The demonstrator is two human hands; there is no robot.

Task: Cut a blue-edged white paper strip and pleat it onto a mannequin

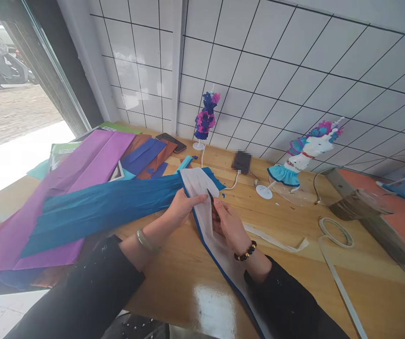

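Note:
A long strip of white sheet with a blue edge (202, 230) runs from the middle of the table toward my body. My left hand (182, 207) pinches its left edge, thumb on the white face. In my right hand (229, 221) is a pair of dark scissors (214, 207), largely covered by my fingers, its pointed tip against the white sheet. Left of my left hand lies a long piece of wrinkled blue crepe paper (107, 207); beyond the strip's far end a darker blue scrap (212, 176) shows.
Purple sheets (82, 160) and other colored papers cover the table's left. Two decorated miniature dress forms, one purple (206, 117), one white and turquoise (304, 153), stand by the tiled wall. A tape roll (336, 232), a phone (172, 142) and a clear container (360, 205) lie around.

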